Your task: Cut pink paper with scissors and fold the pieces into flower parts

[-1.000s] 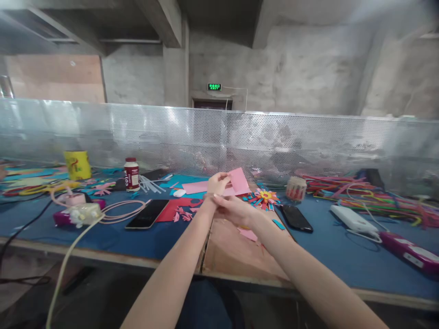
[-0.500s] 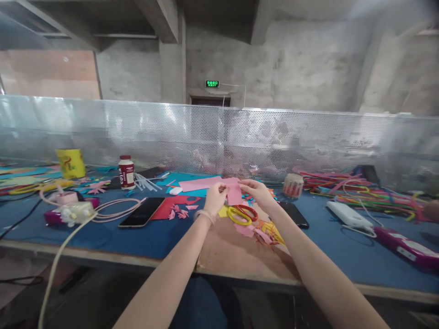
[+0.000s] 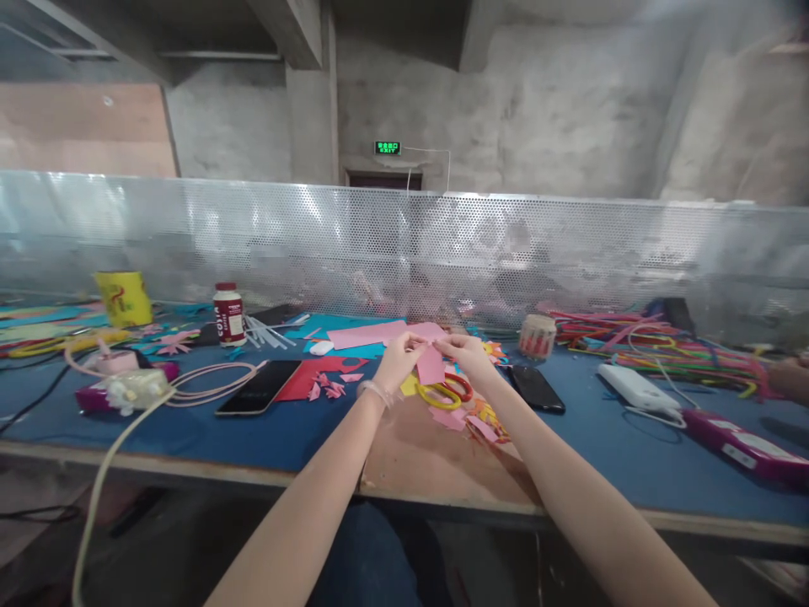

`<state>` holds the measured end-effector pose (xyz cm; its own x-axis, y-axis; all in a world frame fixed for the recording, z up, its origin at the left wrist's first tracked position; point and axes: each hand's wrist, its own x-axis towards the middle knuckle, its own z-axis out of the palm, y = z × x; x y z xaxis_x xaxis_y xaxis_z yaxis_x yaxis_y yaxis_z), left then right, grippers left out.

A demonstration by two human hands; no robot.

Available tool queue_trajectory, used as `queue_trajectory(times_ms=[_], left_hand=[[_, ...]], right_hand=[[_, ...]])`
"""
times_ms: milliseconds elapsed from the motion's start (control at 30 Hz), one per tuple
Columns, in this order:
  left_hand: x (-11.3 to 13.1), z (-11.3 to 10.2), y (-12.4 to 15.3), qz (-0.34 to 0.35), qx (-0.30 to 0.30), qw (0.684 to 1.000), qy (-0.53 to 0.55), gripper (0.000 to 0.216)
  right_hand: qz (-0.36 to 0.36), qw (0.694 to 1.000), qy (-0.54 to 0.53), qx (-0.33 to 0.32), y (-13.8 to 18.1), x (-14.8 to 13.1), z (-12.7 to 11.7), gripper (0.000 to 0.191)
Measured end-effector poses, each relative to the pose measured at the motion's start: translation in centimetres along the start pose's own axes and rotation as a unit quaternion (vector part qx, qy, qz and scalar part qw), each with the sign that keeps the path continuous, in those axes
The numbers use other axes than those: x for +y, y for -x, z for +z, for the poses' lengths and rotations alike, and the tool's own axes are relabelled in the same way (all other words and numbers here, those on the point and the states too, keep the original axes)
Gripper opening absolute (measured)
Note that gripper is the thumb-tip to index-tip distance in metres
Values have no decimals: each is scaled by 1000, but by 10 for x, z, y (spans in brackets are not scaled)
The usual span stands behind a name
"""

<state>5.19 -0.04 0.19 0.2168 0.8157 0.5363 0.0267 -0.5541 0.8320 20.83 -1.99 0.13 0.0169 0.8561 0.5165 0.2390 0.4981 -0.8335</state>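
Paper (image 3: pixel 431 366) is pinched by the left hand (image 3: pixel 399 361) and right hand (image 3: pixel 468 356), just beyond the scissors (image 3: pixel 442 408). Scraps (image 3: pixel 448 419) lie nearer me than the scissors, a phone (image 3: pixel 537 389) right of them. The scissors' blades are hidden; far right, another person's hand (image 3: pixel 791 378) is cut off.

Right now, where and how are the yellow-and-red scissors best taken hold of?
Probably by the yellow loop and red loop, from the near side: both lie toward the camera, while the pink paper hangs just beyond and the blades don't show clearly.
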Motion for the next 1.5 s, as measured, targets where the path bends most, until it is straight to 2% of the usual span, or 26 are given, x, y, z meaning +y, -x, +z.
queue_trajectory(times_ms=[333,533,633,733,900,967,1067,1133,1267,1300,1333,1400,1500], left_hand=[[-4,-8,0,-21,119,993,0,12],[0,-11,0,-19,165,986,12,12],[1,-10,0,-13,186,982,14,13],[2,-9,0,0,193,981,13,14],[4,-4,1,-7,139,990,24,18],[3,-3,1,-9,88,995,36,18],[1,-5,1,-29,34,996,74,18],[-1,-7,-1,-58,57,990,113,17],[-2,-9,-2,-101,82,976,175,21],[-1,-9,-2,-104,82,974,184,22],[0,-10,-2,-107,81,971,196,22],[2,-11,0,-117,80,963,231,23],[5,-14,1,-129,80,942,299,24]], right_hand=[[-3,987,127,-99,13,-7,13,39],[-48,967,212,-135,13,-10,12,39],[-76,957,256,-111,11,-7,13,34],[-100,952,285,-56,7,1,12,25],[-141,940,305,61,2,10,7,20],[-143,939,300,87,1,6,4,22],[-99,937,322,92,0,1,-1,32],[-49,925,371,66,1,3,-4,40],[-5,905,423,-43,8,20,-5,38],[21,888,449,-98,11,25,-4,39],[43,880,459,-119,12,29,-2,40],[62,877,461,-123,12,34,3,42],[77,893,433,-98,7,36,5,42]])
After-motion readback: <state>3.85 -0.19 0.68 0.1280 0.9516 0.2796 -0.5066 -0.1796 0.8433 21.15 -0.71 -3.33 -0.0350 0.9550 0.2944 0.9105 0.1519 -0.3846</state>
